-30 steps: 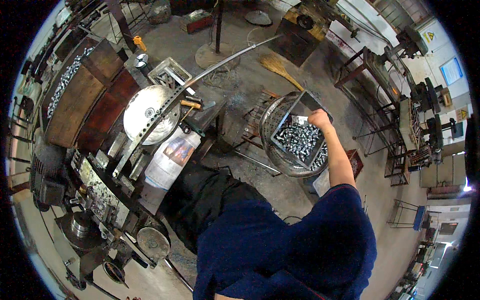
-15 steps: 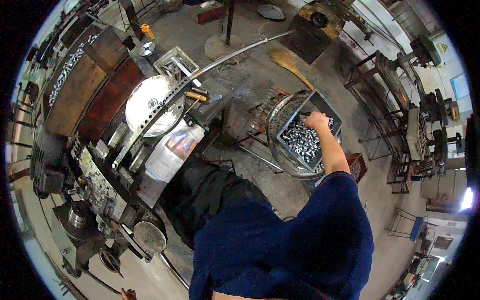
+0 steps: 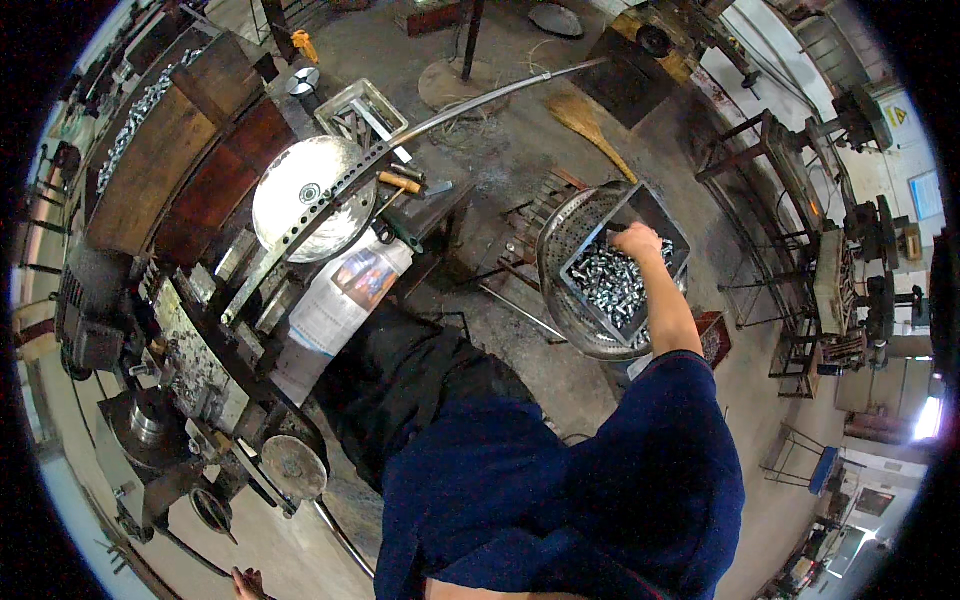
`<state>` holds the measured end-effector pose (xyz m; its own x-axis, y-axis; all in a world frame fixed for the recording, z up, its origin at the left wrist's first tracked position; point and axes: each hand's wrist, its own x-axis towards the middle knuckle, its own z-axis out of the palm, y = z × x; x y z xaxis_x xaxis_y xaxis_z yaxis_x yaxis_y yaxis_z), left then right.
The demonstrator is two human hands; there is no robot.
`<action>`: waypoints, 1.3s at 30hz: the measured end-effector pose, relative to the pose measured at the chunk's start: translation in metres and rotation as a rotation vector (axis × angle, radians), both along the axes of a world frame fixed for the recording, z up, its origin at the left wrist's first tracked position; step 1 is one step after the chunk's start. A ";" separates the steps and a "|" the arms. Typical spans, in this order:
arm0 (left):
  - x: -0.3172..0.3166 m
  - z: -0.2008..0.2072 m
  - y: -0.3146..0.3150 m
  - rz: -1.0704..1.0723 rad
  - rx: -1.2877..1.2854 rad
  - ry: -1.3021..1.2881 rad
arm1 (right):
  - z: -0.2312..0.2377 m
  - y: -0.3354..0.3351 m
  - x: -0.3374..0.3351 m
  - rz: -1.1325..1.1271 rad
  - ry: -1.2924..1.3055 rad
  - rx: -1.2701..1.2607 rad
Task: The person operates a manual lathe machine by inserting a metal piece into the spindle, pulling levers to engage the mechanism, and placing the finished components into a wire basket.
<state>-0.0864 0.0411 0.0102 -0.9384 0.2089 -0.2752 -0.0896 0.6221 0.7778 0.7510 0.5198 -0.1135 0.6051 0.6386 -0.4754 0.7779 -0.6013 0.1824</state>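
My right hand point(image 3: 637, 241) reaches into a grey metal bin, its fingers curled down at the edge of a heap of small shiny metal pieces point(image 3: 612, 290). What those fingers hold, if anything, is hidden. The bin point(image 3: 655, 205) rests tilted in a round perforated metal basin point(image 3: 560, 230). Far down at the lower left edge, my left hand point(image 3: 248, 584) is closed round the end of a dark lever point(image 3: 200, 559) that comes from a machine with a handwheel point(image 3: 211, 512); its lower part is cut off by the picture's edge.
A long perforated bar point(image 3: 330, 190) crosses above a round metal disc point(image 3: 300, 215) on the machine. A newspaper point(image 3: 345, 300), an orange-handled tool point(image 3: 400, 182) and a tray of metal strips point(image 3: 365, 115) lie close by. Beyond the basin is a broom point(image 3: 585, 125); a red box point(image 3: 712, 335) stands beside it.
The view has shifted slightly. My right hand stays at the same spot in the bin, and my left hand shows a little higher at the lower edge, still at the lever.
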 end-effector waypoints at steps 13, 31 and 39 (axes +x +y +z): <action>-0.006 -0.011 -0.006 0.030 0.060 -0.015 | -0.014 -0.003 0.005 -0.007 0.014 0.166; -0.005 -0.011 -0.014 0.008 0.150 0.096 | 0.011 0.006 -0.018 0.427 0.879 1.053; 0.001 -0.015 -0.008 -0.030 0.131 0.172 | 0.178 0.010 -0.396 1.288 1.207 0.815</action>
